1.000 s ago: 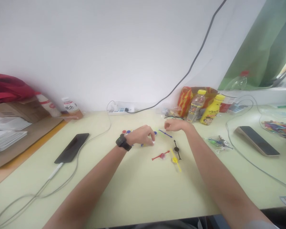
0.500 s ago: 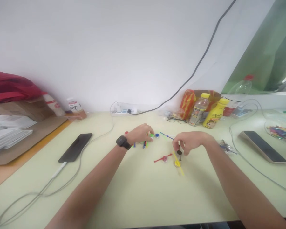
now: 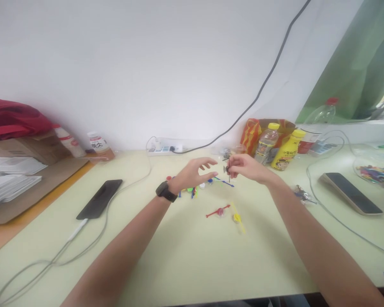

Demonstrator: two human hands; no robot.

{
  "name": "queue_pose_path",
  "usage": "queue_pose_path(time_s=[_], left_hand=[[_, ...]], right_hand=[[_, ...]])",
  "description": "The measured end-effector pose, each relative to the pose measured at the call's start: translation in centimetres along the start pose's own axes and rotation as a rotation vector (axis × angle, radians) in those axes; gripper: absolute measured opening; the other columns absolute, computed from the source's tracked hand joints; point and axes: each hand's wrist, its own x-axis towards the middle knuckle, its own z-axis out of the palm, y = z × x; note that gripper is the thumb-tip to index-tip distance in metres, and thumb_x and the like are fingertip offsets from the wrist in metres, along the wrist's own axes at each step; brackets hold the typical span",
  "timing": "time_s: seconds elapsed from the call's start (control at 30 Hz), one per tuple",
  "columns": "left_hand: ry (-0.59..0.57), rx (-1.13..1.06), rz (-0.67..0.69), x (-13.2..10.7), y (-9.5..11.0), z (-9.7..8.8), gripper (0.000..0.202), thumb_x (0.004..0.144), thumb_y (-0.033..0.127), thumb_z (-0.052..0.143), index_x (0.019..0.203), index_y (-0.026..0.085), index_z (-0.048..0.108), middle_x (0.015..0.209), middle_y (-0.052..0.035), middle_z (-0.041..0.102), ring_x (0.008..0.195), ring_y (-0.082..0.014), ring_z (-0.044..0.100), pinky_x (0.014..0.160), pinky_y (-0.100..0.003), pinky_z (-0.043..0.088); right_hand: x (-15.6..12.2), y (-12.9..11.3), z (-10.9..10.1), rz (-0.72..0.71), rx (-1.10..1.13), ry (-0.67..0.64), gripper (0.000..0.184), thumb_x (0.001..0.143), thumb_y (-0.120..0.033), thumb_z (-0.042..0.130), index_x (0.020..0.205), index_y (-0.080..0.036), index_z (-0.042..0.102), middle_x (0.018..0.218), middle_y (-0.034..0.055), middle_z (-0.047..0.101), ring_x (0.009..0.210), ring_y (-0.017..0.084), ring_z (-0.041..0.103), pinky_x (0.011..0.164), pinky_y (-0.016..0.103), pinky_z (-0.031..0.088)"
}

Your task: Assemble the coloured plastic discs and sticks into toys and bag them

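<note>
My right hand [image 3: 238, 167] is raised over the table, thumb and fingers pinched on a small black arrow spinner [image 3: 229, 170], which stands nearly upright. To its left my left hand [image 3: 196, 172] hovers with fingers spread and nothing between them. Under and around that hand lie small coloured pieces, among them a blue disc [image 3: 210, 181], a green disc [image 3: 190, 189] and a white disc [image 3: 202, 186]. A blue arrow [image 3: 225, 182] rests below my right hand. Nearer to me lie a red arrow spinner [image 3: 219, 211] and a yellow arrow spinner [image 3: 237, 218].
Phones lie at left [image 3: 100, 198] and right [image 3: 352, 192], with cables around them. Two yellow-capped bottles [image 3: 286, 151] stand at the back right beside a red and yellow bag [image 3: 250, 136]. A power strip [image 3: 164, 148] lies against the wall. Coloured pieces [image 3: 379, 177] fill a clear bag.
My right hand has lifted the black arrow spinner from beside the yellow one and moved it up and left. My left hand has risen off the coloured pieces and opened.
</note>
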Motion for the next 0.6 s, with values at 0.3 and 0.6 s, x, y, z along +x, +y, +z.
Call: queue_pose_path(time_s=[0.3,0.6], left_hand=[[0.084,-0.147,0.002,-0.1,0.0,1.1,0.010,0.090,0.026,0.067,0.093,0.017,0.064,0.092,-0.0050,0.072,0.084,-0.0166,0.071,0.084,-0.030,0.060],[-0.193,0.083,0.053,-0.7,-1.0,2.7,0.016,0.078,0.016,0.069,0.091,0.022,0.075,0.092,-0.0035,0.077,0.087,-0.0214,0.070,0.086,-0.033,0.054]], right_hand=[[4.2,0.8,3.7,-0.064,0.023,0.016,0.010,0.084,-0.026,0.053,0.085,-0.019,0.060,0.068,-0.0015,0.056,0.065,0.014,0.051,0.060,0.024,0.039],[5.7,6.8,2.6,0.091,-0.666,0.028,0.020,0.084,-0.015,0.061,0.101,-0.015,0.071,0.088,0.0069,0.070,0.082,0.019,0.059,0.069,0.025,0.040]])
